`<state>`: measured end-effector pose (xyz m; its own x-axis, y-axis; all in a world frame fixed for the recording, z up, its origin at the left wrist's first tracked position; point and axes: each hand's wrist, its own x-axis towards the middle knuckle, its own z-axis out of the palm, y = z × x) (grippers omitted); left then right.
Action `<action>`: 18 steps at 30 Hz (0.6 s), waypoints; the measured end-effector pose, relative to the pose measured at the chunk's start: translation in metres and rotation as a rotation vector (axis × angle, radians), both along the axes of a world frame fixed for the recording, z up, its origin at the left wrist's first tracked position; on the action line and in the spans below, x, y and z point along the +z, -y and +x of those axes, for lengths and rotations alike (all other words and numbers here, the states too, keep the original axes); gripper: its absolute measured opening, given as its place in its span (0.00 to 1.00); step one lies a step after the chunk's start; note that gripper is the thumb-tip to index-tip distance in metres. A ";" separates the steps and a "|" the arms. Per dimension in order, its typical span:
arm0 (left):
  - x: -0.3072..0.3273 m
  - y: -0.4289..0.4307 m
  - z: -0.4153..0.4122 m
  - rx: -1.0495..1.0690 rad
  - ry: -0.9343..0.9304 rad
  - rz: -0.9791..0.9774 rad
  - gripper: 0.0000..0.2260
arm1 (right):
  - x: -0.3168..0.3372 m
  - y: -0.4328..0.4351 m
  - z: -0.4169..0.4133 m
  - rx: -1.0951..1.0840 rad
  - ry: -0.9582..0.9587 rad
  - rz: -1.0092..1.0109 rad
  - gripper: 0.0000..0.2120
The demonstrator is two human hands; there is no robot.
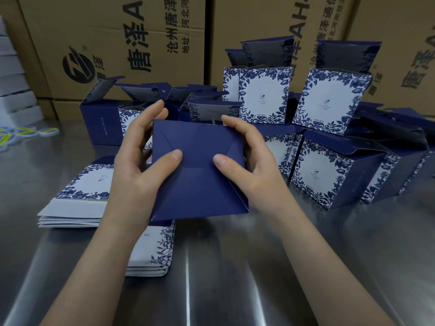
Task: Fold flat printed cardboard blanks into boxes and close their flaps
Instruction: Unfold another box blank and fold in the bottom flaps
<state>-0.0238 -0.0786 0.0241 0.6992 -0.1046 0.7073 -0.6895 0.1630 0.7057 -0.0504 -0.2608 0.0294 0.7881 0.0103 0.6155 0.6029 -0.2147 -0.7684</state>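
Steel tabletop (235, 278), box (200, 184) above open foreground

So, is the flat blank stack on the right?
No, the stack of flat printed cardboard blanks lies left of the dark blue box.

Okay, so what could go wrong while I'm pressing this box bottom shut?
The box has a flap corner jutting out at its lower right, so the bottom may not lock and could spring open. Thumbs of the left hand and right hand press mid-panel; too much force might crease it.
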 end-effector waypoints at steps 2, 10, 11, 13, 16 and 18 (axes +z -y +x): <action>0.001 0.001 0.000 -0.052 -0.012 -0.046 0.24 | 0.000 0.000 0.000 0.024 0.017 0.034 0.24; 0.000 0.004 -0.007 -0.035 0.124 -0.014 0.25 | 0.004 0.002 -0.003 0.166 -0.013 0.270 0.22; -0.001 0.006 -0.009 0.007 0.162 0.011 0.25 | 0.005 0.003 -0.003 0.185 -0.021 0.300 0.22; -0.003 0.010 -0.012 0.102 0.240 0.038 0.24 | 0.007 0.003 -0.002 0.218 -0.052 0.378 0.20; -0.005 0.014 -0.016 0.162 0.303 0.020 0.23 | 0.007 0.004 0.002 0.210 -0.115 0.411 0.17; -0.003 0.014 -0.017 0.185 0.318 0.020 0.19 | 0.005 0.004 0.004 0.180 -0.149 0.362 0.16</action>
